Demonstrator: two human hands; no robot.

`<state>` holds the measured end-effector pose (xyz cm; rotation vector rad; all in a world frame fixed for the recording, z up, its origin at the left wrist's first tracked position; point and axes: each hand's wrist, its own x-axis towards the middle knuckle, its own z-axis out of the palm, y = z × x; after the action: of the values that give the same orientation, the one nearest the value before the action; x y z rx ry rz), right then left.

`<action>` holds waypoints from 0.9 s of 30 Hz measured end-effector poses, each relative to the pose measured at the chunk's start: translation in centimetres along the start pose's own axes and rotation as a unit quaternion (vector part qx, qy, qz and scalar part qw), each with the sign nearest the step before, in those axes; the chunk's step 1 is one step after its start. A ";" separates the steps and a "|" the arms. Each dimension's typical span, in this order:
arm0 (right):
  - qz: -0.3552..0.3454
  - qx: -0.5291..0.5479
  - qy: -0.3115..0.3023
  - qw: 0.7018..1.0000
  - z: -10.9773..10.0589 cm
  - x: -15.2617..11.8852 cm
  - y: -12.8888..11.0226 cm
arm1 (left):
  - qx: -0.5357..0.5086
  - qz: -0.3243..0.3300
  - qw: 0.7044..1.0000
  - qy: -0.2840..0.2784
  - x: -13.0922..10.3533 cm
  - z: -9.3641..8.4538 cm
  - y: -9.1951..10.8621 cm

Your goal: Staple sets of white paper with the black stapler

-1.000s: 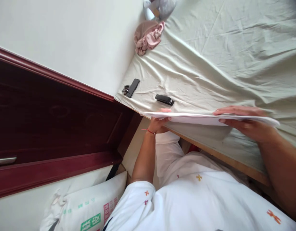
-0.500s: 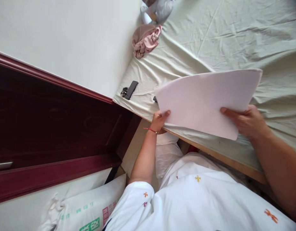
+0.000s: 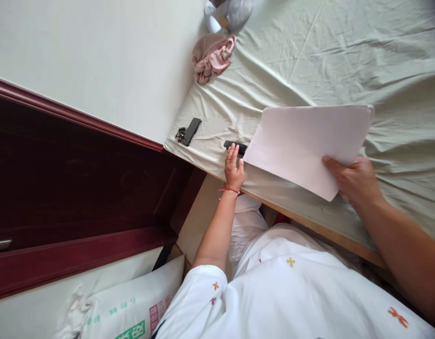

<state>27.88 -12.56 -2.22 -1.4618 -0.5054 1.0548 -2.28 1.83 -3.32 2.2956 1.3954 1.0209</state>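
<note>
My right hand (image 3: 357, 179) grips the near right part of a white stack of paper (image 3: 305, 141), thumb on top and fingers underneath. The stack is held over the cloth-covered surface, its left corner beside my left hand (image 3: 234, 167). That left hand is open, its fingers stretched out over a black, narrow object (image 3: 233, 144); whether they touch it I cannot tell. Part of this object is hidden behind the fingers and paper. Farther left lies a black clip-like object (image 3: 192, 132) with metal parts at its side.
A pale green cloth (image 3: 281, 61) with folds covers the surface, which has a wooden edge (image 3: 309, 226). Pink fabric (image 3: 213, 59) and a clear plastic bag (image 3: 238, 14) lie by the wall. Left are a dark red door (image 3: 79, 179) and a white printed sack (image 3: 132, 301).
My left hand has let go of the paper stack and moved onto the black object, fingers stretched. The stack's left end has shifted right, uncovering more of that object; my right hand still holds it.
</note>
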 end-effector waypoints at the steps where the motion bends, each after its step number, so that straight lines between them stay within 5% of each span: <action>1: -0.003 -0.011 0.000 1.000 0.1 -0.1 0.2 | 0.003 -0.002 1.000 -0.007 -0.1 0.2 -0.1; 27: -0.044 -0.112 0.023 0.993 -0.3 -0.2 1.6 | 0.014 0.013 1.000 -0.014 -0.5 0.4 -0.3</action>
<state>27.56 -13.21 -3.64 -1.6404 -0.6659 0.9156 -2.34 1.59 -4.02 2.3435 1.3809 0.9789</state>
